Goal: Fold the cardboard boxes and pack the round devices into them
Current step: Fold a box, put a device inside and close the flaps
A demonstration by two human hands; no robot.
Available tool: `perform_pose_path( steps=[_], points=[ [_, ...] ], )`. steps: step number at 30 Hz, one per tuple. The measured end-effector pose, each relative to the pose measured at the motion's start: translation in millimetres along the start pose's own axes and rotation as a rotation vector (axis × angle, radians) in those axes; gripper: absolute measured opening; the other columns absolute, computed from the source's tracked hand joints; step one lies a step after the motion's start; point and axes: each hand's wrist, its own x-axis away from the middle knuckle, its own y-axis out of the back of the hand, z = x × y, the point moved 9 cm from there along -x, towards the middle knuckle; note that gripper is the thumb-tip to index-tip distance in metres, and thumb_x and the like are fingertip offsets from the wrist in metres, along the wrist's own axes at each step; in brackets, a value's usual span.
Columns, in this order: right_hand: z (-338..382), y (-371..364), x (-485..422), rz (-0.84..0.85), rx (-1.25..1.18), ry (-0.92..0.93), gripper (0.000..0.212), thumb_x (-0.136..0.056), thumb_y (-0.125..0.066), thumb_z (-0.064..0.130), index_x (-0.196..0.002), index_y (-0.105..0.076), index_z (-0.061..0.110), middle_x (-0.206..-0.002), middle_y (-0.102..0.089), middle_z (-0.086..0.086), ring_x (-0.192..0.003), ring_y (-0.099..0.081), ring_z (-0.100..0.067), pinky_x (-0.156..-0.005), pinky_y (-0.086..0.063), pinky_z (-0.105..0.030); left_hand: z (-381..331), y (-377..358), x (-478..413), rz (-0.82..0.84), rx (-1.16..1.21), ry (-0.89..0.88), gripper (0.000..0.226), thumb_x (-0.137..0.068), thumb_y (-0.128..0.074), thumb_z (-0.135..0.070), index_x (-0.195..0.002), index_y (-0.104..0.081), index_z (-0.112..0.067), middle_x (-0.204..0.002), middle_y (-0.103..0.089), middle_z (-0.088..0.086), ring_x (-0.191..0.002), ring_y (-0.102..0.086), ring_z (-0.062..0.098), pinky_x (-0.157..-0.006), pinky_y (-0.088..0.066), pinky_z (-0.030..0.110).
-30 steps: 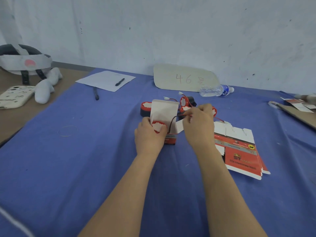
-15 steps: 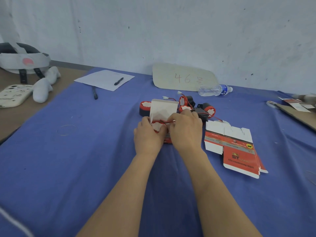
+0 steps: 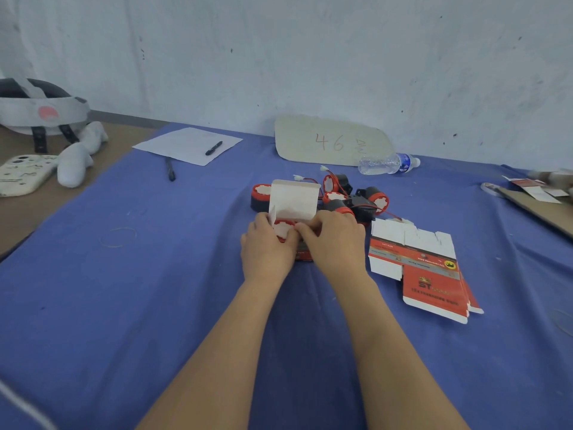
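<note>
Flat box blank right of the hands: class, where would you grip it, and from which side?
Probably pinch the flat box blank at its near right corner, coming from the right and low. It lies flat on the blue cloth, so only an edge offers purchase, and there the stacked sheets fan apart slightly.

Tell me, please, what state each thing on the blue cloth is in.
box: upright, lid flap open, gripped by left hand and right hand.
round device: seated inside the box.
loose devices: unpacked, behind the box.
flat boxes: unfolded, stacked.
bottle: lying on its side.
</note>
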Motion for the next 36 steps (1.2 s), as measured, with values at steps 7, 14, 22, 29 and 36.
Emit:
perform_pose_path(
  steps=[7, 14, 22, 29, 36],
  points=[
    [1.6, 2.6, 2.9, 0.019, -0.001, 0.025, 0.020, -0.091, -0.057, 0.037, -0.090, -0.063, 0.018, -0.093, -0.062, 0.002, -0.101, -0.048, -0.021, -0.084, -0.036, -0.034, 0.4, -0.6, -0.4, -0.008, -0.030, 0.005, 0.032, -0.096, -0.046, -0.028, -0.123, -0.047, -0.009, -0.121, -0.056, 0.008, -0.111, -0.051, 0.026, -0.092, -0.047, 0.044],
    [-8.2, -7.7, 2.9, 0.125, -0.279, -0.090, 0.046, -0.088, -0.063, 0.028, -0.130, -0.047, 0.017, -0.104, -0.064, -0.003, -0.107, -0.053, -0.025, -0.093, -0.044, -0.044, 1.0, 0.2, 1.0, -0.013, -0.023, 0.001, 0.040, -0.095, -0.050, -0.038, -0.123, -0.048, -0.009, -0.121, -0.057, 0.008, -0.111, -0.051, 0.028, -0.092, -0.047, 0.046],
    [-20.9, -11.2, 0.9, 0.016, -0.373, -0.236, 0.026, -0.093, -0.055, 0.031, -0.116, -0.057, 0.021, -0.110, -0.064, -0.004, -0.098, -0.059, -0.021, -0.089, -0.050, -0.041, 1.1, 1.2, 1.6, -0.021, 0.007, 0.025, 0.037, -0.089, -0.058, -0.037, -0.117, -0.050, -0.013, -0.115, -0.060, 0.005, -0.108, -0.053, 0.026, -0.090, -0.048, 0.045],
    [-15.8, -10.3, -4.5, 0.007, -0.162, -0.184, 0.022, -0.095, -0.048, 0.026, -0.107, -0.059, 0.013, -0.098, -0.065, -0.007, -0.095, -0.058, -0.026, -0.084, -0.049, -0.044, 0.4, -0.5, 1.1, -0.012, 0.005, 0.025, 0.039, -0.089, -0.058, -0.037, -0.119, -0.050, -0.013, -0.115, -0.060, 0.005, -0.108, -0.053, 0.025, -0.091, -0.048, 0.045],
    [-10.0, 4.8, -0.1, -0.120, -0.196, -0.072, 0.031, -0.097, -0.047, 0.020, -0.125, -0.061, 0.017, -0.119, -0.063, -0.002, -0.112, -0.050, -0.023, -0.093, -0.039, -0.035, 1.4, -0.9, 0.2, -0.017, 0.008, 0.029, 0.039, -0.088, -0.059, -0.038, -0.118, -0.051, -0.013, -0.114, -0.060, 0.005, -0.108, -0.054, 0.025, -0.091, -0.048, 0.044]
  ],
)
